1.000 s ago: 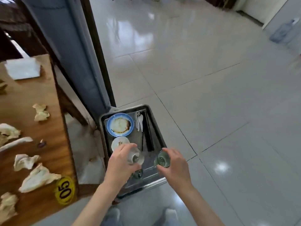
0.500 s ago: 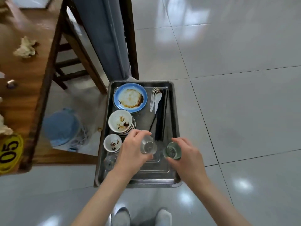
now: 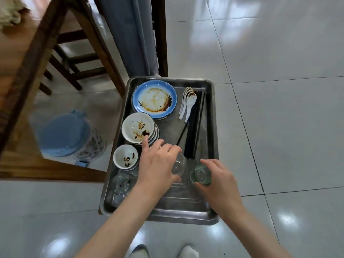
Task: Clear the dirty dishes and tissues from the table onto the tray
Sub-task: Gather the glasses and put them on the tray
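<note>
A steel tray (image 3: 212, 116) sits low in front of me over the tiled floor. It holds a dirty blue plate (image 3: 154, 98), a stack of stained white bowls (image 3: 138, 129), a small white dish (image 3: 125, 156), white spoons (image 3: 188, 104), black chopsticks (image 3: 194, 127) and clear glasses (image 3: 121, 183) at its near left. My left hand (image 3: 158, 168) grips a clear glass (image 3: 178, 164) low over the tray, index finger stretched toward the bowls. My right hand (image 3: 217, 180) holds a greenish glass (image 3: 201, 175) just above the tray floor. One crumpled tissue (image 3: 9, 17) lies on the wooden table (image 3: 20, 58).
The table edge runs along the left, with a wooden chair (image 3: 74, 58) under it and a bin with a blue lid (image 3: 65, 133) below. A grey curtain and a dark post (image 3: 162, 34) stand behind the tray. Shiny tiles (image 3: 279, 108) stretch to the right.
The view has tilted further down over the tray. Both hands have lowered their glasses closer to the tray floor, near its front half.
</note>
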A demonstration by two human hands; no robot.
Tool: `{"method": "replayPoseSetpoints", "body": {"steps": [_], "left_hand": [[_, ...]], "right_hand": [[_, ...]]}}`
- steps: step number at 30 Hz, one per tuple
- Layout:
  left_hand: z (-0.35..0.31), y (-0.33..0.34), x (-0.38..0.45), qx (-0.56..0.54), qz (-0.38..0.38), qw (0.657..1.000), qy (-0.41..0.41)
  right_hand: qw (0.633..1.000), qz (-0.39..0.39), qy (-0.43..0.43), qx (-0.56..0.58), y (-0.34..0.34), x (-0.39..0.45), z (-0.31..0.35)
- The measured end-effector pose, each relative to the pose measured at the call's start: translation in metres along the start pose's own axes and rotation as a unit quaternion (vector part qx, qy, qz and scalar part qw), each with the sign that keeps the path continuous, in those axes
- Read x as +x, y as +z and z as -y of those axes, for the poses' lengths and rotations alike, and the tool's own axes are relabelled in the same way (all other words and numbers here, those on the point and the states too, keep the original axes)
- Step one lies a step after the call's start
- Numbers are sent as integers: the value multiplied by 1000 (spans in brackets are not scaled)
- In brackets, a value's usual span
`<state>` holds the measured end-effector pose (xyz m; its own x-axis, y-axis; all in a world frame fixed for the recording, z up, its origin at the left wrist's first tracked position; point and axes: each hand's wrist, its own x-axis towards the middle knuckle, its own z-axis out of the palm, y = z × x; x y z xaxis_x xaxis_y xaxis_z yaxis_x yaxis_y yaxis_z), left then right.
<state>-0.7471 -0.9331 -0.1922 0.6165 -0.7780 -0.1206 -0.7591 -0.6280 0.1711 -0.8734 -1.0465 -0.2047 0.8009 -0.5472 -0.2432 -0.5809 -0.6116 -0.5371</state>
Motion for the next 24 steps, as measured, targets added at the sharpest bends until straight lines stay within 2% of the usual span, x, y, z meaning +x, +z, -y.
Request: {"method": "replayPoseSetpoints", "body": {"steps": [8,24], "left_hand": [[-5,17,15,66,28,997,10],[-4,44,26,55,39,998,-6]], "right_hand": [[1000,1,-8,1,8,16,-10],[999,26,-9,-25,21,34,-25]]}}
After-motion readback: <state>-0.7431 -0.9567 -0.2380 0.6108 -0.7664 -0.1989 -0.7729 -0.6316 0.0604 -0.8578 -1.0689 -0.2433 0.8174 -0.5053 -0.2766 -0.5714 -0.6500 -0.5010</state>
